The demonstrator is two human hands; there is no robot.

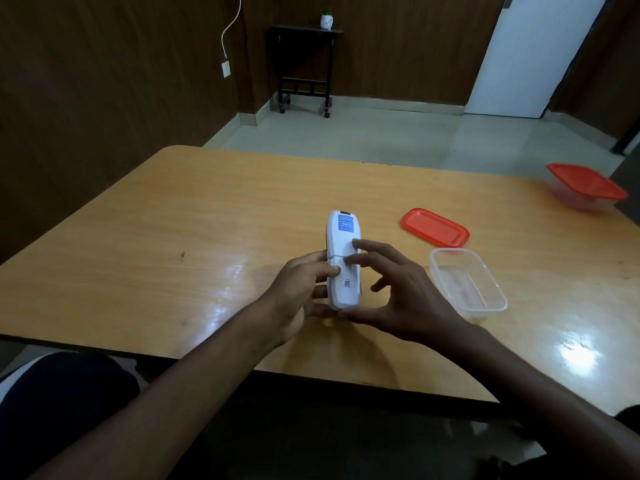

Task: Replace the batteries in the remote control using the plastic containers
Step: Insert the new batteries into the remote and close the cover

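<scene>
A white remote control (pixel 343 244) lies back side up over the table, its blue label toward the far end and the battery cover in place. My left hand (pixel 298 292) grips its near end from the left, thumb on the cover. My right hand (pixel 391 289) touches the remote too: two fingertips rest on the seam of the cover and the thumb is under the near end. An open clear plastic container (pixel 485 306) sits just right of my right hand and looks empty. Its red lid (pixel 434 227) lies flat behind it. No batteries are visible.
A second clear container with a red lid (pixel 585 187) on it stands at the far right corner of the wooden table (pixel 173 237). Beyond the table are a tiled floor, a small black side table (pixel 304 64) and a white door.
</scene>
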